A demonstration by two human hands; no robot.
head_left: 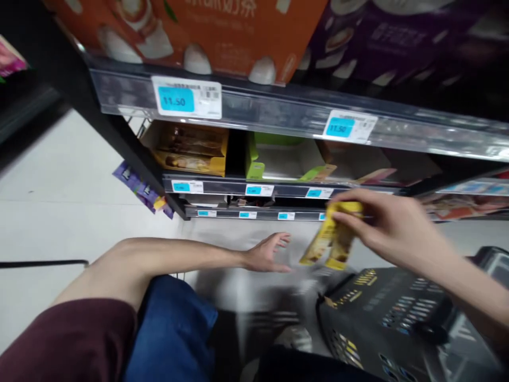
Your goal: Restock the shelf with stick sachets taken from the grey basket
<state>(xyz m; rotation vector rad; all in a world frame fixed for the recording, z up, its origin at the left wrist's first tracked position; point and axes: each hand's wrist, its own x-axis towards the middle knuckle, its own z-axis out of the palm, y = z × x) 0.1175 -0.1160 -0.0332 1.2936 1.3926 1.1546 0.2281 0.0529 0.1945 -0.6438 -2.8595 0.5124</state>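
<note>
Two slim yellow snack packets (338, 239) hang by their upper ends from my right hand (384, 223), pinched between thumb and fingers. They are a little blurred, with brown pictures on the wrappers. My left hand (268, 253) reaches out over the floor with thumb and fingers apart, holding nothing. It is to the left of the packets and does not touch them. On the shelf beyond, a yellow display box (217, 165) has similar-looking packets lying in it. Beside that box stands an open green carton (256, 168).
A dark perforated basket (377, 318) stands at lower right, below my right arm. The upper shelf edge (274, 109) with price tags juts across in front. Orange boxes (222, 32) and purple boxes (369, 48) sit above. Purple bags (139, 185) hang at the left shelf post.
</note>
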